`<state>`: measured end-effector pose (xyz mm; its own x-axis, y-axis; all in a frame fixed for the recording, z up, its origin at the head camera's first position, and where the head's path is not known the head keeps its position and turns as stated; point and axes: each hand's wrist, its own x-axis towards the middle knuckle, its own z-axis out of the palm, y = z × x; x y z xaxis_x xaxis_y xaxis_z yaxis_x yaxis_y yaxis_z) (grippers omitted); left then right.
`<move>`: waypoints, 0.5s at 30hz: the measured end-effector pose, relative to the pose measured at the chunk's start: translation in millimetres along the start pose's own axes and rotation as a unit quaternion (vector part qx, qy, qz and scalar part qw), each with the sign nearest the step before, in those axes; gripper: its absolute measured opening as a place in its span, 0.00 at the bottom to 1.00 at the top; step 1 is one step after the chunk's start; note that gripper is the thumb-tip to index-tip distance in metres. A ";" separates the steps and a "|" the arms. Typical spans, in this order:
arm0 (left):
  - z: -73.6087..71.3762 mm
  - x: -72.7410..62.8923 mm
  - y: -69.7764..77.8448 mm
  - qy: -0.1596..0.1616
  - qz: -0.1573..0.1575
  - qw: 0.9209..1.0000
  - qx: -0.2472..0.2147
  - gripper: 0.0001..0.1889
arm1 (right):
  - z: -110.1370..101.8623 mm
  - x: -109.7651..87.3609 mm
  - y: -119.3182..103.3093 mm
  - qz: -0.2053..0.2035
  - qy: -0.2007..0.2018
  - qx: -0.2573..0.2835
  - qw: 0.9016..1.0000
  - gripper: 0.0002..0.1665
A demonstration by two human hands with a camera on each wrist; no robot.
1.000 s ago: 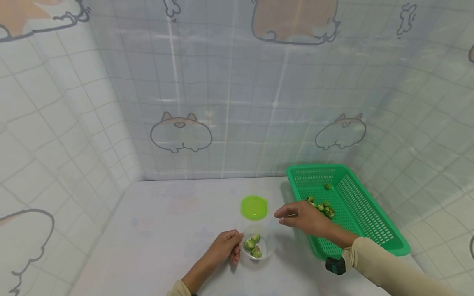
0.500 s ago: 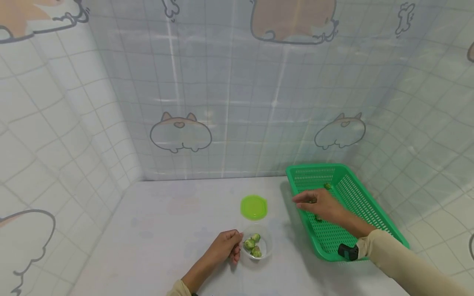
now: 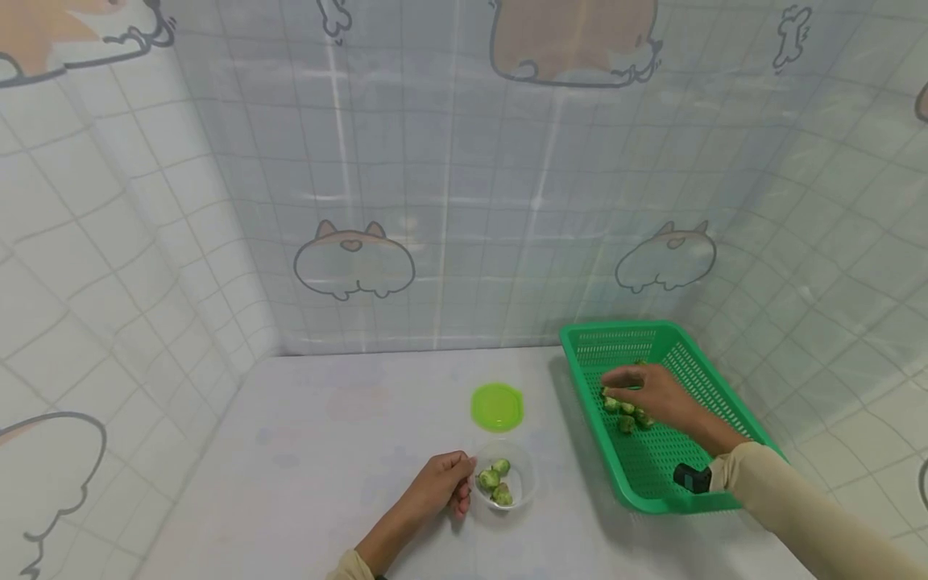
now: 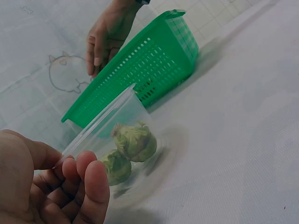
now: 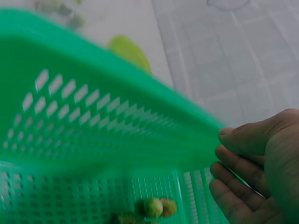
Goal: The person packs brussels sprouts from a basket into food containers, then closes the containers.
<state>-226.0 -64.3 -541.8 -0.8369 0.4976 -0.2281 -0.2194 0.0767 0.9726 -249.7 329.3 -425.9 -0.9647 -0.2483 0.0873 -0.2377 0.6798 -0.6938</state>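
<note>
My left hand pinches the rim of a small clear plastic tub, its thumb and fingertips at the edge in the left wrist view. A few Brussels sprouts lie inside the tub. My right hand is over the green plastic basket, thumb and fingers parted with nothing between them. Below it, several Brussels sprouts lie together on the basket floor, partly hidden by the hand. In the right wrist view, the fingers overlap the basket's side, above more sprouts.
A bright green lid lies flat on the white table, just behind the tub. Tile-patterned sheeting with cartoon dogs encloses the table at the back and sides. The basket stands near the right sheeting.
My right hand has moved right, from beside the tub across the basket's left rim to above the sprouts. The left hand, tub and lid have stayed in place.
</note>
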 end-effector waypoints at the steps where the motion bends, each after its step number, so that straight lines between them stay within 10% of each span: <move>1: 0.1 -0.3 0.0 0.000 0.000 1.000 0.000 0.21 | -1.1 0.0 3.5 -0.001 0.002 -0.004 1.000 0.19; 15: -0.3 -0.6 0.7 -0.001 0.001 1.000 0.000 0.20 | -5.0 3.1 42.1 0.045 -0.002 -0.074 0.996 0.20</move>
<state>-225.8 -64.8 -541.1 -0.8362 0.4993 -0.2267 -0.2183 0.0762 0.9729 -263.3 360.6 -451.2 -0.9825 -0.1846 0.0254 -0.1643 0.7937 -0.5857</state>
